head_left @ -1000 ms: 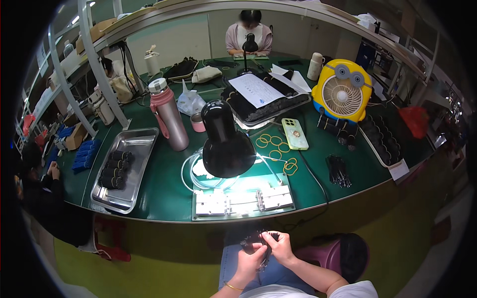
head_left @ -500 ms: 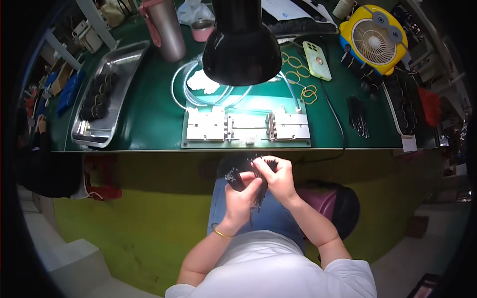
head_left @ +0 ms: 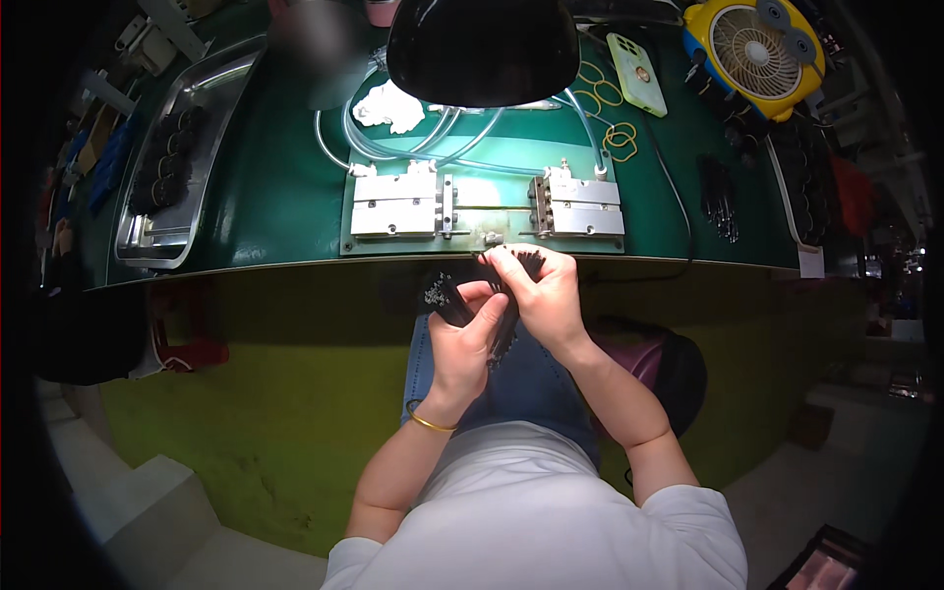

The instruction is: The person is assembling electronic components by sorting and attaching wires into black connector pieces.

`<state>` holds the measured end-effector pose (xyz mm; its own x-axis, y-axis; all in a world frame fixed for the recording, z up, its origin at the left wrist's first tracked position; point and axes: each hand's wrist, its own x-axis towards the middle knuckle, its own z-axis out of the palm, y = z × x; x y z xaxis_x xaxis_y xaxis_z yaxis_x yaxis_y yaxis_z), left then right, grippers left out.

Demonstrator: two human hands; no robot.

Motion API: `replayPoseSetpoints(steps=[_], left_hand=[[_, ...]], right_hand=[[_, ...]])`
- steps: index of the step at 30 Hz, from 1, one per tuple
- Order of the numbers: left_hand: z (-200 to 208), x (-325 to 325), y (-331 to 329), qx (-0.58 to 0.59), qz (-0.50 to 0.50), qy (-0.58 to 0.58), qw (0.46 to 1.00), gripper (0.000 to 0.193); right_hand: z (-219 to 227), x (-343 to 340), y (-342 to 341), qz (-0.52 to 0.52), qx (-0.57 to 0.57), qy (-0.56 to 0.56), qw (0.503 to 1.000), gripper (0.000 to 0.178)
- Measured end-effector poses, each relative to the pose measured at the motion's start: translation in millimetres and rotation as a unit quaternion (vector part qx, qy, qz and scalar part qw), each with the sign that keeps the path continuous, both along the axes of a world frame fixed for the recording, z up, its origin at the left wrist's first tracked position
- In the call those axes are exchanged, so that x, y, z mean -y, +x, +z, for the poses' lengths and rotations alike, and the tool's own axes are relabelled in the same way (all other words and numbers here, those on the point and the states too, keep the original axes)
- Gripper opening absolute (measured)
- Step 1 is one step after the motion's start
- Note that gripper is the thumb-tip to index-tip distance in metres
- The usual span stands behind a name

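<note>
My left hand is closed round a bundle of thin black wires, whose pale tips fan out at the left. Close beside it, my right hand pinches more black wires, with ends showing above its fingers and others hanging down between the two hands. Both hands are just in front of the bench edge, over my lap. Directly beyond them on the bench sits a metal fixture with a left clamp block and a right clamp block, joined by a thin rod. Fingers hide most of the wires' middle.
A black lamp head hangs over the fixture. Clear tubes loop behind it. At left lies a metal tray of black bundles. To the right are yellow rubber bands, a phone, loose black wires and a yellow fan.
The view has tilted down, so the bench sits higher in the picture. My hands have come up nearer the bench edge, still holding the black wires.
</note>
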<state>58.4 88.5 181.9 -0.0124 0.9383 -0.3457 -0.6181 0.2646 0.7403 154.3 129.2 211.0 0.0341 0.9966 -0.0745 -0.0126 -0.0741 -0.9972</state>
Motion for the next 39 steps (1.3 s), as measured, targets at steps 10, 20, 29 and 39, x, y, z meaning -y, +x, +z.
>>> replayPoseSetpoints(steps=[10,20,29,39], left_hand=[[0.4,-5.5,-5.0,0.024,-0.026,0.005,0.999,0.016],[-1.8,-7.9,-3.6,0.011,-0.018,0.002,1.0,0.013],[-1.5,-5.9,-8.2,0.017,-0.033,-0.026,0.999,0.011],[37.3,33.9,-18.7,0.045,-0.145,-0.023,0.988,0.008]], right_hand=[[-10.7,-2.5,-1.8,-0.043,-0.03,0.001,0.999,0.016],[-7.3,-5.4,-1.9,-0.038,-0.038,-0.014,0.998,0.017],[-7.8,-1.2,-0.2,-0.016,-0.062,-0.02,0.998,0.018],[33.4,45.8,16.2,0.114,-0.106,-0.052,0.986,0.016]])
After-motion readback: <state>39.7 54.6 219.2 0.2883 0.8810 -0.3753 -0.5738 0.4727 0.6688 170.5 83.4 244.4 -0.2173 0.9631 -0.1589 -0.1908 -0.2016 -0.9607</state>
